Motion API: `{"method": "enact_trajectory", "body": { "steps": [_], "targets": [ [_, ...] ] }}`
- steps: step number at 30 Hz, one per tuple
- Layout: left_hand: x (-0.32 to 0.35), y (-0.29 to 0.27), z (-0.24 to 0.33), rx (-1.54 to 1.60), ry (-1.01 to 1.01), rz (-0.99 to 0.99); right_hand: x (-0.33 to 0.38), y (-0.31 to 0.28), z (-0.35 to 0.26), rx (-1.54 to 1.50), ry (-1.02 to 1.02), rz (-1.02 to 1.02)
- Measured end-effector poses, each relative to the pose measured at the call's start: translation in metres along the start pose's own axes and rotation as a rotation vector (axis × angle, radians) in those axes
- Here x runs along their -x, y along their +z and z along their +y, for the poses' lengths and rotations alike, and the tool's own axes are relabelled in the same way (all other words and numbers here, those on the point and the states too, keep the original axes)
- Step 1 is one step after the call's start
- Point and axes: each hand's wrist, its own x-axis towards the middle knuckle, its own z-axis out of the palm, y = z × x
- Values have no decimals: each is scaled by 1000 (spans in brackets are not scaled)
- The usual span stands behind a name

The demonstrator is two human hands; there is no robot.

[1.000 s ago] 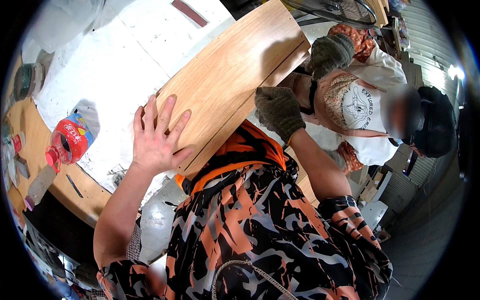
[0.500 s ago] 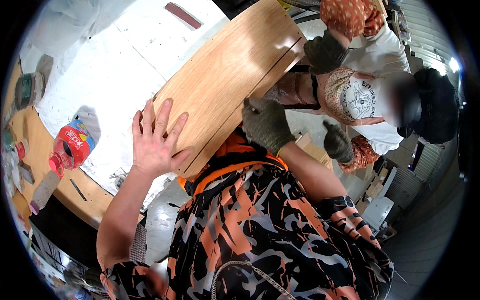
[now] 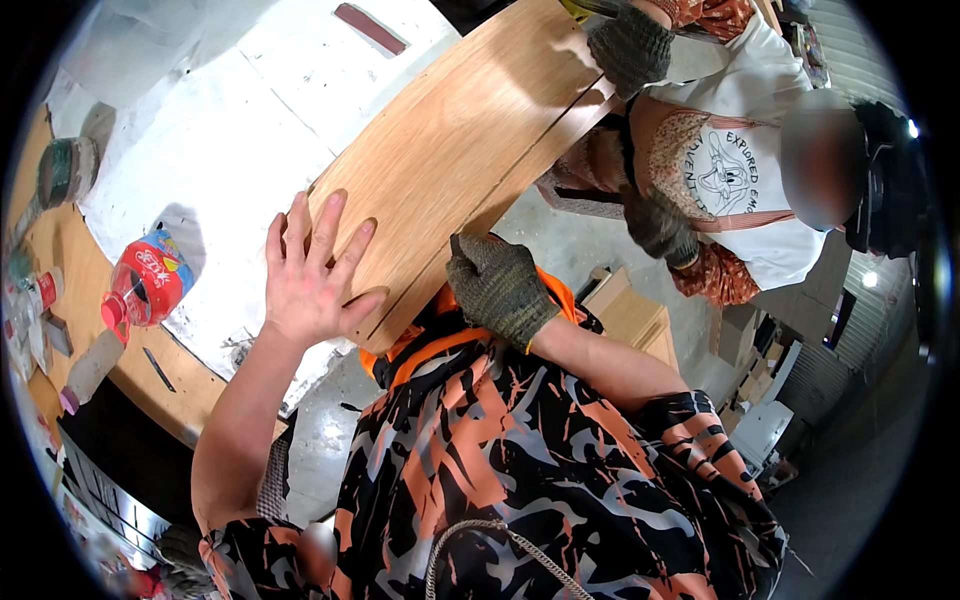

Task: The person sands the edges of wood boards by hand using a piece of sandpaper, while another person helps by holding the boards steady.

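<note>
A long wood-grain board [image 3: 440, 140] lies slanted in front of me, with a thin dark line running along its near edge. My bare left hand [image 3: 315, 285] rests flat on the board's left end, fingers spread. Over the near edge, my right hand [image 3: 503, 290] in a dark knit glove is closed, its fingers curled beside the dark line. Whatever those fingers may hold is hidden. At the far right end, a co-worker's gloved hand [image 3: 630, 50] is at the board, and their other gloved hand [image 3: 660, 228] hangs lower, blurred.
A white-covered table [image 3: 230, 140] spreads beyond the board, with a dark red strip [image 3: 370, 28] on it. To the left are a red-labelled bottle [image 3: 145, 283], a clear bottle [image 3: 93, 372] and a jar [image 3: 67, 172]. Cardboard boxes [image 3: 632, 318] stand on the floor at right.
My right hand has slid left and slightly nearer along the board's edge. The co-worker has shifted, one gloved hand moving up to the board's end. My left hand stays put.
</note>
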Motion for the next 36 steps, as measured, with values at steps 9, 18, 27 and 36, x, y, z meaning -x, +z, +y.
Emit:
{"method": "enact_trajectory", "body": {
  "steps": [9, 18, 27, 36],
  "targets": [
    [3, 2, 1, -7, -5, 29, -4, -18, 0, -111, 65, -29],
    [2, -5, 5, 8, -22, 27, -8, -38, 9, -183, 127, -3],
    [3, -5, 3, 8, -32, -8, 2, -30, 13, -173, 38, -112],
    [0, -8, 5, 27, -17, 33, 8, -34, 8, -279, 147, -210]
  ]
}}
